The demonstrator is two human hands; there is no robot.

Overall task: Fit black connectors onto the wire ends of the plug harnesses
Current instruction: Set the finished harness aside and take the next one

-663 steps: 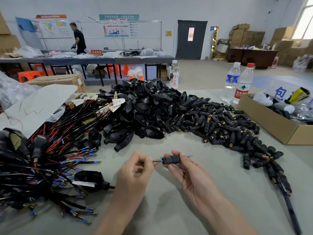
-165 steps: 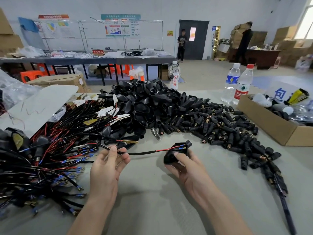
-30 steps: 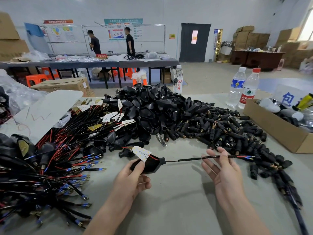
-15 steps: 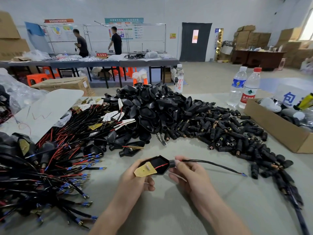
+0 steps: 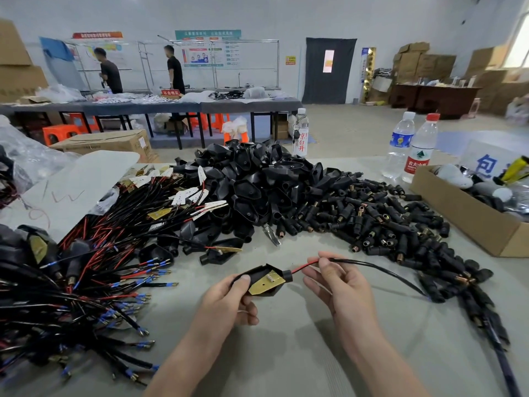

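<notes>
Left hand (image 5: 229, 299): grips the plug (image 5: 264, 280), thumb on top, fingers curled under it.
Right hand (image 5: 340, 285): thumb and forefinger pinch the cable (image 5: 378, 272) where the red wire leaves the black sheath; other fingers loosely bent, apart.
Plug: held above the table (image 5: 286, 353), centre, toward the near edge; open side with its brass plate faces up.
Cable: sags right from the pinch; its far end meets the connector trail, tip hard to see.
Connectors (image 5: 386, 222): loose pile, right of centre, trailing toward the near right corner.
Shells (image 5: 257, 179): black heap, centre, toward the far edge.
Harnesses (image 5: 86, 267): tangled bundle filling the left side, wire ends pointing at the left hand.
Box (image 5: 463, 213): right edge, just beside the connectors.
Bottles (image 5: 420, 147): far right corner.
Open room: bare table under both forearms, between harnesses and connector trail.
</notes>
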